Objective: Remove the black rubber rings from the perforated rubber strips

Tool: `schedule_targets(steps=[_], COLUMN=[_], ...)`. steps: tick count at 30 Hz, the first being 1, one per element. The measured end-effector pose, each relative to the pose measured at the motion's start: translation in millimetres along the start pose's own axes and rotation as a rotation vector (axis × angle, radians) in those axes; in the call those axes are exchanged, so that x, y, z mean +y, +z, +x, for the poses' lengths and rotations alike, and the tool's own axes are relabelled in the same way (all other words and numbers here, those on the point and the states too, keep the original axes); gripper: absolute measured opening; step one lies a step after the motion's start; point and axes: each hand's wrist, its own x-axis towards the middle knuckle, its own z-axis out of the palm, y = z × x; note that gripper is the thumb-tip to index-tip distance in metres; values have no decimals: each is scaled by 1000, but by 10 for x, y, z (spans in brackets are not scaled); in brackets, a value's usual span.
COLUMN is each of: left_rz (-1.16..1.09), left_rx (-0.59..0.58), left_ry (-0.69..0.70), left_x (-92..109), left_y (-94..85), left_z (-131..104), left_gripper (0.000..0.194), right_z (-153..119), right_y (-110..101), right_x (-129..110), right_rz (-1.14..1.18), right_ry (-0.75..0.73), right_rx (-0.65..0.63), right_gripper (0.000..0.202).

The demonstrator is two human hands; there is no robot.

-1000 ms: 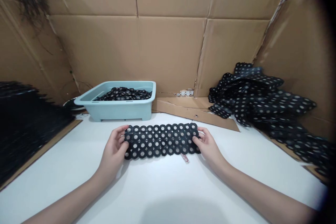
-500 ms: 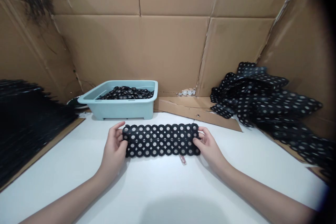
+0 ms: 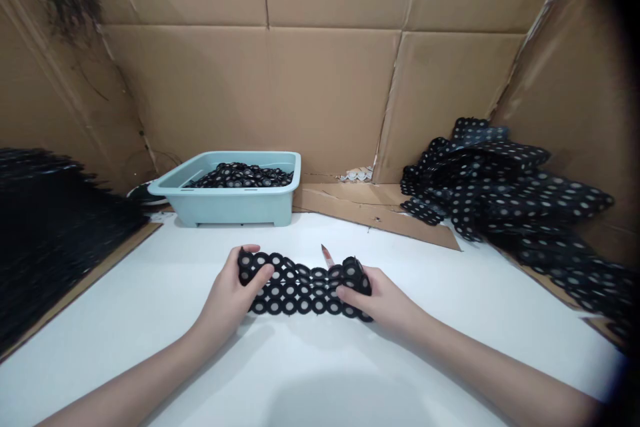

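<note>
A strip of joined black rings with pale centres [image 3: 290, 291] spans the space between my two hands, over the white table. My left hand [image 3: 243, 283] grips its left end, thumb lying across the front. At the other end, my right hand [image 3: 367, 293] pinches the strip with the thumb in front, and the upper right corner curls over. The middle of the strip sags and bunches slightly. Just behind its top edge a pointed pencil-like piece [image 3: 327, 255] shows on the table; its lower part is hidden by the strip.
A light blue basin [image 3: 235, 207] holding loose black rings stands at the back. Black dotted ring sheets [image 3: 500, 180] lie heaped at the right. A dark stack of stringy material [image 3: 55, 233] fills the left side. Cardboard walls [image 3: 325, 93] enclose the white table [image 3: 320, 360].
The strip went from flat and stretched to bunched, and came slightly nearer me. My hands moved closer together. The pencil-like piece now shows above the strip instead of below it.
</note>
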Motion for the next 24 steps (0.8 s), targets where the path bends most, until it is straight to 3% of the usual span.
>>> schedule_targets(steps=[5,9,15,19,24], left_rz=[26,64,87,167,234], left_rx=[-105,-116,-70,23,-24], left_ry=[59,45,83,113,150], left_x=[52,65,58,76,89], left_y=[22,24,-2,-18,-39], left_z=[-37,-32,-20,-48,-95], left_gripper=[27,32,28,21,20], right_z=[26,35,-6,-24,-53], right_y=[-54,-79,-68,-26,35], right_x=[-14,-18,-103,-86,-25], right_rz=[-95,-138,-290,-131,253], right_ry=[76,99,14,-11,46], right_rx=[21,51,192,164,6], right_gripper=[19,17,18,23,22])
